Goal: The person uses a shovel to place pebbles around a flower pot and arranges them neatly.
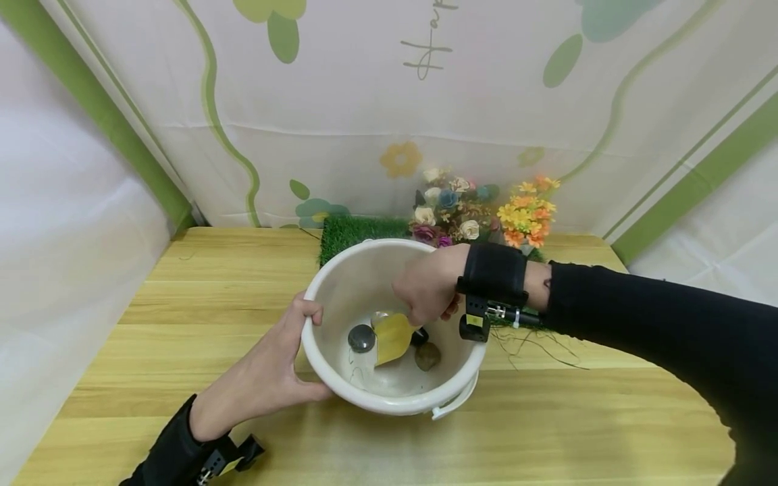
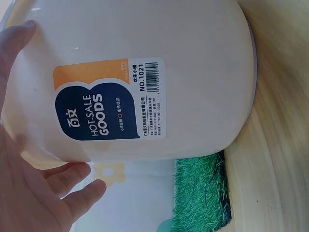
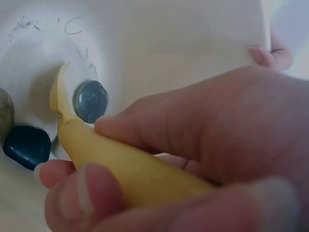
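A white plastic bucket [image 1: 389,406] stands on the wooden table. My left hand [image 1: 282,364] grips its left rim, and in the left wrist view the bucket's labelled side [image 2: 207,82] shows beside that hand. Inside the bucket, my right hand [image 1: 433,283] holds a small yellow shovel [image 3: 140,169] by its handle. The shovel's blade [image 1: 394,339] points down among several stones. A grey stone [image 1: 361,338] lies left of the blade, a brown stone [image 1: 427,356] and a black stone [image 3: 28,146] to its right. A pale stone [image 1: 379,317] is partly hidden behind the blade.
Behind the bucket lies a green artificial grass mat [image 1: 358,233]. Mixed artificial flowers [image 1: 446,206] and orange-yellow flowers [image 1: 527,212] stand at the back. The bucket's handle [image 1: 456,401] hangs at its front right. Thin dark strands [image 1: 541,344] lie on the table at right.
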A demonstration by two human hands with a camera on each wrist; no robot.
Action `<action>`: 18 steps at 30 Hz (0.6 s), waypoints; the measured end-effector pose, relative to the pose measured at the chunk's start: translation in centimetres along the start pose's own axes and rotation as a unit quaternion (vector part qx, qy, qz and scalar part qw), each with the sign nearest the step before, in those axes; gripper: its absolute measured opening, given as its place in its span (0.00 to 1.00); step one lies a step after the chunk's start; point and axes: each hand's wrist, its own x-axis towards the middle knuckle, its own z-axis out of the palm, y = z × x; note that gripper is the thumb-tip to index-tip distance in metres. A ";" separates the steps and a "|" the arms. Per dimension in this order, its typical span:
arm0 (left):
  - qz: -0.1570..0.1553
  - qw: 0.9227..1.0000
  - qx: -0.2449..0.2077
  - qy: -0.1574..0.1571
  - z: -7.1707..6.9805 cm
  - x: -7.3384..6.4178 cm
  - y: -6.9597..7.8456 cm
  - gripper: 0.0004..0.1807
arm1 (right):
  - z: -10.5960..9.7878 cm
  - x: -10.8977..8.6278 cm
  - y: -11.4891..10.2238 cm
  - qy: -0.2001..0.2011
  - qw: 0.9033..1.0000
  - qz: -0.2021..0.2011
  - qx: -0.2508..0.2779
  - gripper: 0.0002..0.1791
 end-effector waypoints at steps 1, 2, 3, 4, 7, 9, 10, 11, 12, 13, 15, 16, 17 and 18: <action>0.001 1.000 -0.001 0.000 0.0 0.0 0.0 0.41 | -0.2 -0.4 -0.4 -0.003 1.000 0.007 0.003 0.22; 0.002 1.000 -0.001 0.000 0.0 0.0 0.0 0.41 | -0.4 -0.7 -0.8 -0.005 1.000 0.012 0.006 0.22; 0.004 1.000 -0.003 0.000 0.0 0.1 0.0 0.41 | -0.3 -0.7 -0.9 -0.003 1.000 0.015 0.010 0.22; 0.005 1.000 -0.004 0.000 0.0 0.1 0.0 0.41 | -0.3 -0.7 -0.9 -0.004 1.000 0.017 0.009 0.22; 0.007 1.000 -0.003 0.001 -0.1 0.1 -0.1 0.41 | -0.4 -0.8 -0.9 -0.006 1.000 0.018 0.015 0.23; 0.007 1.000 -0.003 0.002 -0.1 0.1 -0.1 0.41 | -0.1 -0.5 -0.4 -0.006 1.000 0.008 0.023 0.23; 0.006 1.000 -0.003 0.001 -0.1 0.1 0.0 0.41 | -0.1 -0.5 -0.4 -0.007 1.000 0.006 0.026 0.23; 0.006 1.000 -0.002 0.002 -0.1 0.1 0.0 0.41 | -0.1 -0.5 -0.3 -0.008 1.000 0.003 0.030 0.23; 0.005 1.000 -0.002 0.001 -0.1 0.1 0.0 0.41 | -0.1 -0.4 -0.2 -0.009 0.999 0.000 0.032 0.23; 0.004 1.000 -0.002 0.000 -0.1 0.0 0.0 0.41 | -0.1 -0.3 -0.1 -0.009 0.999 -0.003 0.033 0.24; 0.004 1.000 -0.001 -0.001 -0.1 0.0 0.0 0.41 | -0.2 -0.5 -0.2 -0.010 0.999 -0.001 0.033 0.24; 0.003 1.000 -0.001 -0.001 -0.1 0.0 0.0 0.41 | -0.2 -0.4 -0.1 -0.009 0.999 -0.003 0.031 0.24; 0.003 1.000 -0.002 -0.001 -0.1 0.0 0.1 0.41 | -0.1 -0.3 0.0 -0.010 0.999 -0.004 0.031 0.24; 0.003 1.000 -0.002 0.000 -0.1 0.0 0.1 0.41 | -0.1 -0.3 0.0 -0.010 0.999 -0.005 0.031 0.24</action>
